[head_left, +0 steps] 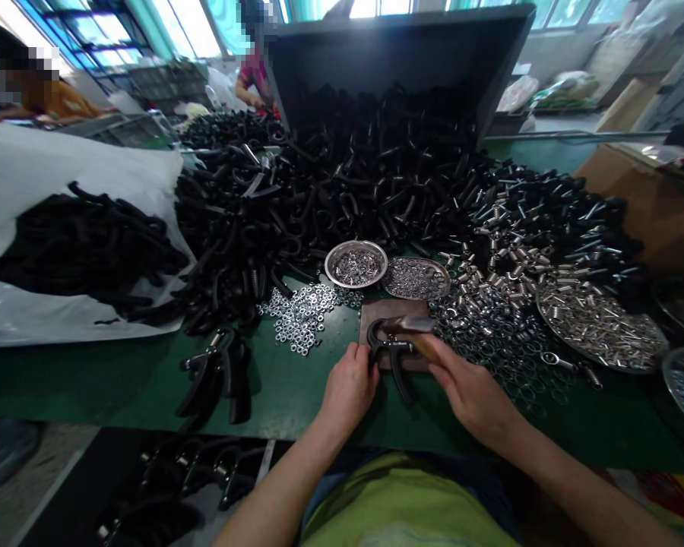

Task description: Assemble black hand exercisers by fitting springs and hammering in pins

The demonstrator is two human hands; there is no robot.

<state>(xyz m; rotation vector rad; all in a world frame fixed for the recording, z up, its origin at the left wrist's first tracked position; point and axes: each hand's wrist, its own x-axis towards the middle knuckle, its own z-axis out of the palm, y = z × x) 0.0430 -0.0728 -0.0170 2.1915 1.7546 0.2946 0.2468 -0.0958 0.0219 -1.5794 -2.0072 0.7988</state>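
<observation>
My left hand (pixel 350 384) is closed on a black handle part (pixel 400 372), which lies on a brown metal block (pixel 396 310) at the table's front. In my right hand (pixel 470 387) is the wooden handle of a hammer (pixel 413 325), its head over the upper end of the black part. Behind the block stand a round bowl of small metal pieces (pixel 356 266) and an oval tray of small metal pieces (pixel 416 278). Loose nuts (pixel 302 315) are spread to the block's left, metal rings (pixel 507 357) to its right.
Assembled black handles (pixel 216 376) lie at the front left. A large heap of black parts (pixel 342 190) spills from a dark bin (pixel 399 61). Springs, a tray of pins (pixel 604 323) and a cardboard box (pixel 650 205) are at right. Two people are at the far left.
</observation>
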